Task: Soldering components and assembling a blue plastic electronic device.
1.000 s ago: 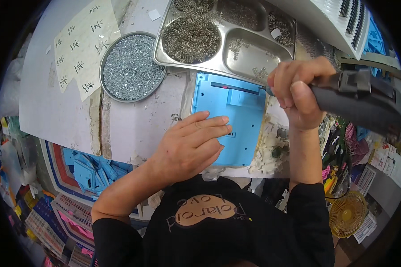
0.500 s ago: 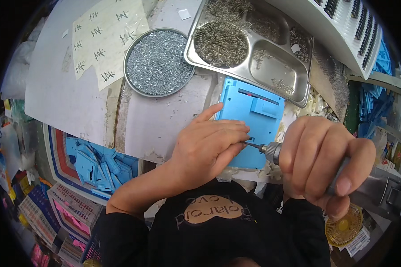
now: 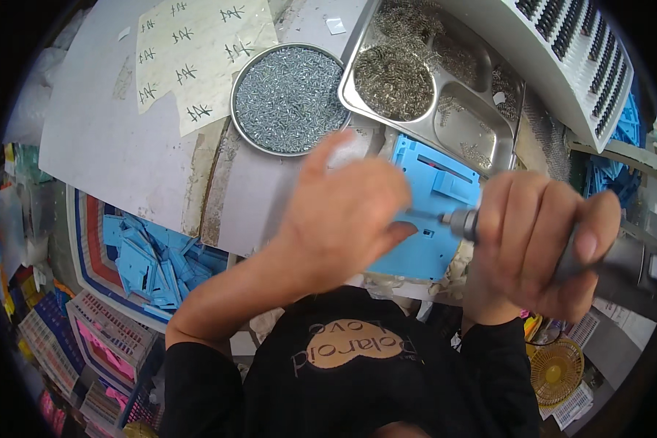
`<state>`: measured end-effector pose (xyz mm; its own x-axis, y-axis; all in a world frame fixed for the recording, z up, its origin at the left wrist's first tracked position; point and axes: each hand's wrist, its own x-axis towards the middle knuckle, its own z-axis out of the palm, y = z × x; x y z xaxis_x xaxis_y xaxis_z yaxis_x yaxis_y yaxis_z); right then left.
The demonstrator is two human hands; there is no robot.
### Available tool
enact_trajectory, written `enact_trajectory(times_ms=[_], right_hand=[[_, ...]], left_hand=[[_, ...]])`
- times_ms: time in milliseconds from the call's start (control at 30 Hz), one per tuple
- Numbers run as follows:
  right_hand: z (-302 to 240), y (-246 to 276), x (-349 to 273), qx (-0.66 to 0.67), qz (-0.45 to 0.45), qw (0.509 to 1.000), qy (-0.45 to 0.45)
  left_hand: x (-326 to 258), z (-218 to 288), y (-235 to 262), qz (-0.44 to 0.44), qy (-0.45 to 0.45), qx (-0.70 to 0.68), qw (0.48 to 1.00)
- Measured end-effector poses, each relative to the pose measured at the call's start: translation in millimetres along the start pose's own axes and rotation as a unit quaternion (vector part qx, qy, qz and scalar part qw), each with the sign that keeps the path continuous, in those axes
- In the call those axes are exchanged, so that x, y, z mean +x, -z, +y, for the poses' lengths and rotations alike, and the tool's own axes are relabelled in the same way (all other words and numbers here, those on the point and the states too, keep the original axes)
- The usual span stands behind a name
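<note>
A blue plastic panel (image 3: 431,219) lies on the workbench in front of me. My right hand (image 3: 536,244) is wrapped around a grey electric screwdriver (image 3: 606,255), whose thin bit (image 3: 425,215) points left over the panel. My left hand (image 3: 347,212) is raised above the panel's left side, fingers loosely curled, thumb and fingertips close to the bit's tip. Whether it pinches a screw is hidden.
A round metal dish of small screws (image 3: 288,98) sits behind my left hand. A divided steel tray with springs and screws (image 3: 431,87) is to its right. Paper with tally marks (image 3: 197,58) lies at the back left. A bin of blue parts (image 3: 153,259) is below the bench edge.
My left hand has lifted off the panel toward the bit. The right hand brought the screwdriver down from the upper right to horizontal over the panel.
</note>
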<state>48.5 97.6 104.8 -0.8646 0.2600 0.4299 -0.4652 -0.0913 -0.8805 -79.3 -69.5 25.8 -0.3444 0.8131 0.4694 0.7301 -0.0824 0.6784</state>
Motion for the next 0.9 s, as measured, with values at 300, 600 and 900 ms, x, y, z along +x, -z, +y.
enact_trajectory(times_ms=[300, 600, 900], right_hand=[[69.4, 26.2, 22.5, -0.039, 0.049, 0.995, 0.082], [77.0, 12.3, 14.2, -0.166, 0.113, 0.980, 0.007], [47.7, 10.1, 13.0, -0.061, 0.048, 0.996, 0.033]], left_hand=[[4.9, -73.7, 30.8, -0.007, 0.116, 0.246, 0.962], [-1.4, -85.9, 18.8, 0.002, 0.112, 0.297, 0.948], [2.5, -96.6, 18.1, 0.022, 0.067, 0.252, 0.965]])
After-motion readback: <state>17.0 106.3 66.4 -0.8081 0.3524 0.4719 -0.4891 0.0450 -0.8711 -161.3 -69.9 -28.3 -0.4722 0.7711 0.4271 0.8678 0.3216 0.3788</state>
